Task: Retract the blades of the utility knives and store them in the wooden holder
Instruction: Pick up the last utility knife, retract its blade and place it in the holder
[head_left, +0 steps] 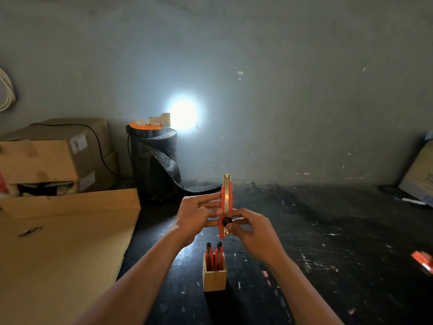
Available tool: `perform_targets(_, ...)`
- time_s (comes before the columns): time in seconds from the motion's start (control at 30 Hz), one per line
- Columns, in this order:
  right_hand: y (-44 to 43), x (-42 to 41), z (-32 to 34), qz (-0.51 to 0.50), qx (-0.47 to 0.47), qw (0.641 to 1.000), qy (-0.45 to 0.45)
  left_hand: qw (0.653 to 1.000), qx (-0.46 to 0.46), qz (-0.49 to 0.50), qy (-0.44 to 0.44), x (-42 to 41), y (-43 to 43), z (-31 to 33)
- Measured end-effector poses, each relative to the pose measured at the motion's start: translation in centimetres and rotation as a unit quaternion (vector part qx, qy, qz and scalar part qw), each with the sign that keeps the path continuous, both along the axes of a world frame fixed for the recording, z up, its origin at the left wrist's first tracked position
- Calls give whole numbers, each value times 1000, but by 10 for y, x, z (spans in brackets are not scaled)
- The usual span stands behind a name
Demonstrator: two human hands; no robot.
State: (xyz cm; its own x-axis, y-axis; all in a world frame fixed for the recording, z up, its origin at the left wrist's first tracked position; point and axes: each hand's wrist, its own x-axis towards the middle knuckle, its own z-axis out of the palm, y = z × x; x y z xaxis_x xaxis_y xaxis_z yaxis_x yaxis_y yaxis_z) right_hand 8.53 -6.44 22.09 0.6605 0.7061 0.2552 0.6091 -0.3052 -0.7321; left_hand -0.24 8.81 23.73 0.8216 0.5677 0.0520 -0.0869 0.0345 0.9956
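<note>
I hold a red utility knife (226, 202) upright above the floor, its metal tip pointing up. My left hand (196, 215) grips the knife's body from the left. My right hand (251, 227) pinches the black slider knob (226, 221) low on the knife. Below them stands a small square wooden holder (214, 276) with two red utility knives (213, 255) in it, black ends up.
A large flat cardboard sheet (58, 254) lies at the left, with cardboard boxes (54, 156) behind it. A black bubble-wrap roll (153, 160) carries a bright lamp (182, 114). A red object (423, 260) lies at the right edge, and a board (419, 174) leans there.
</note>
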Motion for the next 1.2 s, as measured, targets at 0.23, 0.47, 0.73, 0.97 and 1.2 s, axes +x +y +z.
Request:
perform_targets(0.23, -2, -7, -6, 5, 7, 1000, -11, 1000, 9, 11, -9, -1, -4, 2)
perform_targets(0.47, 3, -10, -6, -31, 34, 999, -22, 1000, 14, 13, -17, 0, -4, 8)
perform_targets(0.73, 5, -8, -7, -11, 33, 998, -48, 999, 17, 24, -23, -2, -4, 10)
perform_targets(0.97, 8, -11, -5, -11, 60, 998, -30, 999, 22, 30, -24, -4, -5, 12)
perform_targets(1.2, 10, -10, -7, -22, 58, 998, -22, 999, 26, 27, -18, -7, -5, 12)
